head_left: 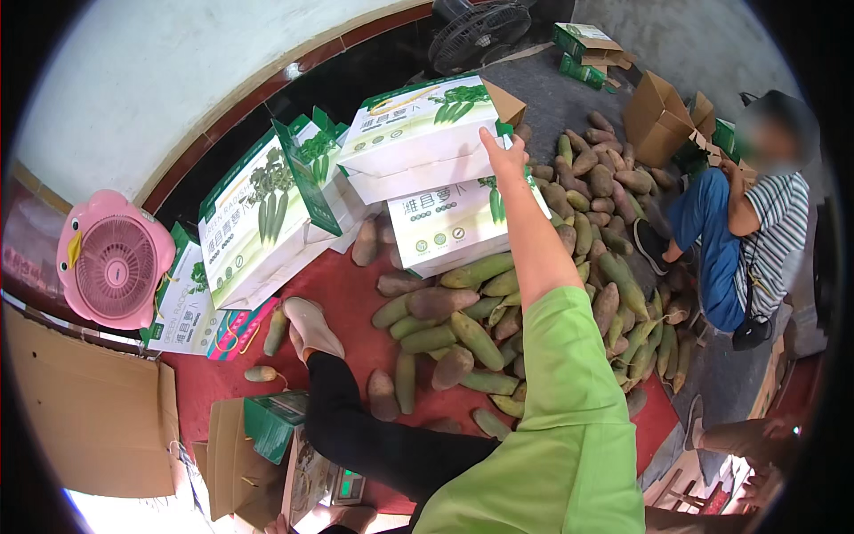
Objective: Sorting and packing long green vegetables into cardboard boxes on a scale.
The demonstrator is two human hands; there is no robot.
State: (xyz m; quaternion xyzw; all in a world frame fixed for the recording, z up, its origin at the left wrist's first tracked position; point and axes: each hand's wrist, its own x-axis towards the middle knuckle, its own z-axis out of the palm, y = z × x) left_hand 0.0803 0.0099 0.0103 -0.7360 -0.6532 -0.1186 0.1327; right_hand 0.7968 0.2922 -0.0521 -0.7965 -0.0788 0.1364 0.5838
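A: So, where is the right hand (505,156)?

B: Up at about twelve o'clock, at the end of a long reach in a green sleeve (569,374). It lies flat on the top box (418,133), fingers spread at the box's right end, with nothing gripped.

A: And that box?

B: White with green trim, resting on a second box (449,227) of the same kind. Both are just left of the hand and forearm, the lower one touching the arm's left side.

A: More of them around?

B: Yes, at ten o'clock from the hand, a taller box (253,222) leans against the wall (133,80), and another lies flat on the red floor (347,294) at nine o'clock near a pink fan (114,260).

A: What is under the arm?

B: A heap of radishes (534,294), green and brownish, spreading from the centre out to two o'clock. It reaches the foot of the stacked boxes.

A: The left hand?

B: I cannot see it. Only a black trouser leg and a pale shoe (310,327) show at seven o'clock.

A: Anyone else?

B: A person in a striped shirt (756,231) sits at three o'clock, well apart from the hand, with brown cartons (658,116) behind.
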